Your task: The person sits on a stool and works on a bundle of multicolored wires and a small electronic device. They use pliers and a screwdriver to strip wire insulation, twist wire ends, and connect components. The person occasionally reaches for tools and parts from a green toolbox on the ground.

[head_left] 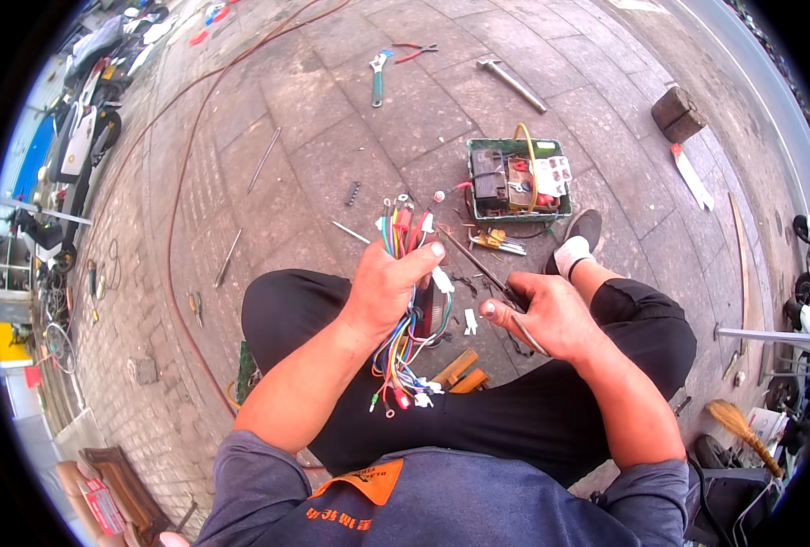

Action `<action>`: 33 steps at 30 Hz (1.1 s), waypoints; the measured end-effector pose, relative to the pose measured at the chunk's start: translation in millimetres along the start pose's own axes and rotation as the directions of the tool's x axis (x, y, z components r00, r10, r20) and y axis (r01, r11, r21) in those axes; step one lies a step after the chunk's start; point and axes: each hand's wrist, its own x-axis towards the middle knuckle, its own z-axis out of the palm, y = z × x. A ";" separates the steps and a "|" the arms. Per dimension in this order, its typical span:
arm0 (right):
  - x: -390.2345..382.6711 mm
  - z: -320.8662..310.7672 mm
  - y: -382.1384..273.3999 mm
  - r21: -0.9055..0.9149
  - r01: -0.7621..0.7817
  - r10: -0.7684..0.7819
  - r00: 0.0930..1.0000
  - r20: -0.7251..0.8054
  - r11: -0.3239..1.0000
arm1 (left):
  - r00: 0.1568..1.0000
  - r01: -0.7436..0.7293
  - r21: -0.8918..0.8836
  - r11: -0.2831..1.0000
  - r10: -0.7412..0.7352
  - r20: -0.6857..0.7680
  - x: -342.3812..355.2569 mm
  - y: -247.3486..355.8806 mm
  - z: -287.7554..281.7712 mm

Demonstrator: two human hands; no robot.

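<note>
My left hand (pixel 389 287) is closed round a bundle of multicoloured wires (pixel 396 351) with ring terminals and connectors, their ends sticking out above and hanging below it. My right hand (pixel 537 310) is closed on a long thin dark tool (pixel 478 263), whose upper end reaches toward the bundle; whether it touches is unclear. Beyond my hands sits a green crate (pixel 514 214) with a battery (pixel 489 178), small parts and a yellow loop. Yellow-handled tools (pixel 496 239) lie in front of the crate, and wooden pieces (pixel 460 369) lie below my hands between my legs.
An adjustable wrench (pixel 378 87), red pliers (pixel 414 50), a hammer (pixel 514 87) and a block (pixel 679 114) lie on the paving (pixel 314 182). A hose (pixel 179 210) runs along the left. Scooters (pixel 81 155) line the left; a broom (pixel 742 428) is at lower right.
</note>
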 end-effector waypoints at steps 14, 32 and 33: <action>-1.2 5.5 3.9 0.144 -0.077 0.073 0.997 0.031 0.987 | 1.000 0.020 -0.036 0.999 -0.019 0.017 0.4 6.1 1.3; 11.9 24.6 65.2 -0.753 0.011 0.084 0.993 0.088 0.658 | 0.996 -0.061 -0.100 0.993 0.067 0.065 -4.1 3.3 -2.6; 14.5 31.2 69.8 -0.785 0.027 0.132 0.982 0.138 0.619 | 0.996 -0.064 -0.069 0.996 0.068 0.063 -5.1 4.6 -3.4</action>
